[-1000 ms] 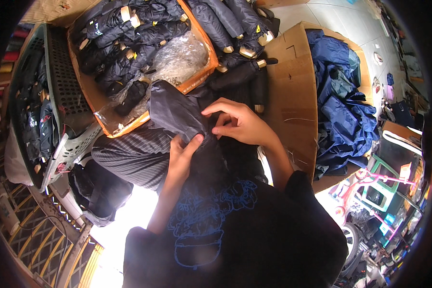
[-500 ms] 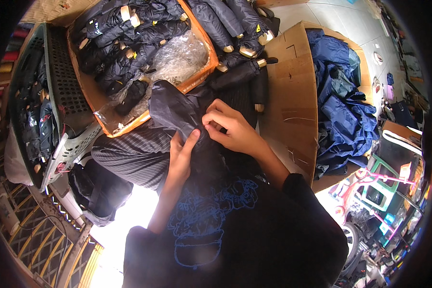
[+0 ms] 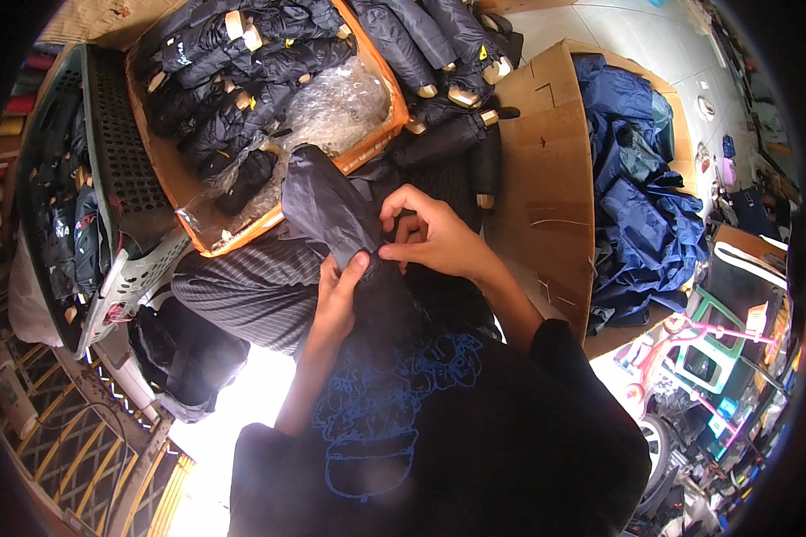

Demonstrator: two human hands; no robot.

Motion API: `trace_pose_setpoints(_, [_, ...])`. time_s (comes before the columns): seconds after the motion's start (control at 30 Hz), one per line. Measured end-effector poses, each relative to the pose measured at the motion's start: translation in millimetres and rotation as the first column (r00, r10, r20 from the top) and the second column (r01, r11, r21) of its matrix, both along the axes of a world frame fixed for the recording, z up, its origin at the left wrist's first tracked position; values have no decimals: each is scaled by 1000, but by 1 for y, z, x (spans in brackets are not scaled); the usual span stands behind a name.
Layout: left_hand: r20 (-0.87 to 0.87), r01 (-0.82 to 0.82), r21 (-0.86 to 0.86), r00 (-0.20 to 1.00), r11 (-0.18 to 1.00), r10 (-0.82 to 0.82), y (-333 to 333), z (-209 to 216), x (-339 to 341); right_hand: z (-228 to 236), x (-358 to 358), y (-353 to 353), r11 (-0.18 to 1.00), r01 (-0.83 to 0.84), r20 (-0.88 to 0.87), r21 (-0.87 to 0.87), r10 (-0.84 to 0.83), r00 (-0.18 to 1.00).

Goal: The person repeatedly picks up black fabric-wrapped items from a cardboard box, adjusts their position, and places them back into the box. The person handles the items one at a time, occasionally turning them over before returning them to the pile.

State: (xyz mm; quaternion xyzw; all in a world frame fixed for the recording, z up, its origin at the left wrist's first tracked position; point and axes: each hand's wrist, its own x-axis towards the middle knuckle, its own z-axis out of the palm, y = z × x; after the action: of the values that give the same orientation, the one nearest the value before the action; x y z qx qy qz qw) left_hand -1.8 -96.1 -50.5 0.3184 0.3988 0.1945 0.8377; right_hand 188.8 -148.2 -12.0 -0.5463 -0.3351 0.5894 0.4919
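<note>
A black folded umbrella (image 3: 327,201) rests above my lap, its loose fabric slanting toward the box ahead. My left hand (image 3: 338,295) is closed round its near end, with the thumb lying on top of the cloth. From the right, my right hand (image 3: 439,240) meets the same end. Its thumb and a fingertip are pinched together at the fabric's edge, while the other fingers curl. Whatever small part sits between those fingertips is too small to make out. The near tip of the umbrella merges with my dark shirt.
Ahead stands an orange-rimmed box (image 3: 387,134) of black umbrellas and clear plastic wrap. More umbrellas (image 3: 421,45) lie beyond it. To the right, a cardboard carton (image 3: 542,179) holds blue fabric (image 3: 640,215). A grey perforated crate (image 3: 134,152) stands left, a pink scooter (image 3: 667,345) lower right.
My right hand's fingers have shifted slightly and spread more, its fingertips still at the umbrella's near end. The umbrella fabric has turned a little and looks narrower. My left hand keeps its hold.
</note>
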Motion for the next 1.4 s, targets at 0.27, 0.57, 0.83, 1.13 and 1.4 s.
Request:
trace_pose_setpoints(0.27, [-98, -82, 124, 991, 989, 95, -3, 6, 8, 6, -19, -3, 970, 78, 558, 232, -198, 806])
trace_pose_setpoints(0.57, [-159, -87, 257, 979, 962, 131, -11, 15, 13, -8, -25, -12, 846, -64, 734, 529, -418, 535])
trace_pose_setpoints(0.83, [-110, -83, 261, 987, 962, 115, -15, 21, 14, -10, -31, -40, 908, -78, 744, 413, -287, 603])
trace_pose_setpoints(1.13, [-77, 85, 296, 995, 952, -65, -13, 18, 7, 1, -39, -22, 905, 425, 63, 16, -425, 903])
trace_pose_setpoints(1.4, [3, 67, 508, 997, 859, -80, 8, 11, 6, 1, -41, -25, 945, 311, -45, -99, -317, 947])
